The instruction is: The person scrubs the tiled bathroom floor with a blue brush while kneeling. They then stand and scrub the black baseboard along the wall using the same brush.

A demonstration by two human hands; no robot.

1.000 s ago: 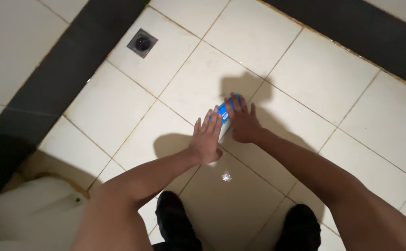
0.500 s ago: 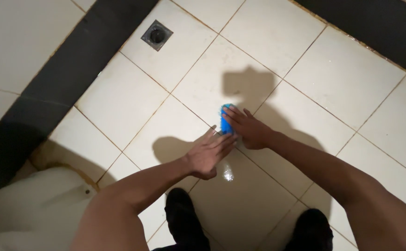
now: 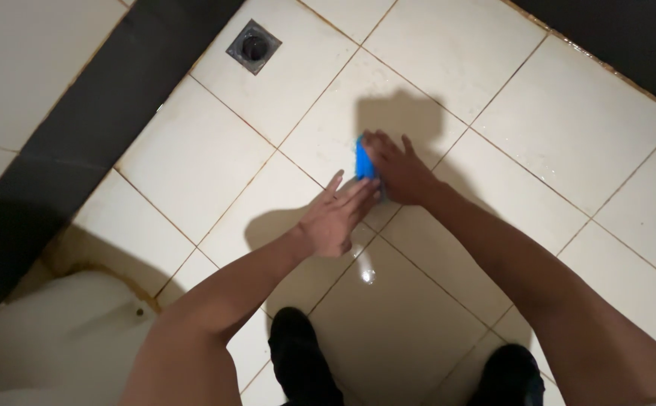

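Pressing one blue sponge [image 3: 363, 160] to the tiled floor [image 3: 193, 150], right hand [image 3: 396, 171] grips it; left hand [image 3: 333, 218] spread flat.

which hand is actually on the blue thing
The right hand is: it presses on the blue scrubber on the tiled floor. The left hand lies flat beside it, fingers open, holding nothing.
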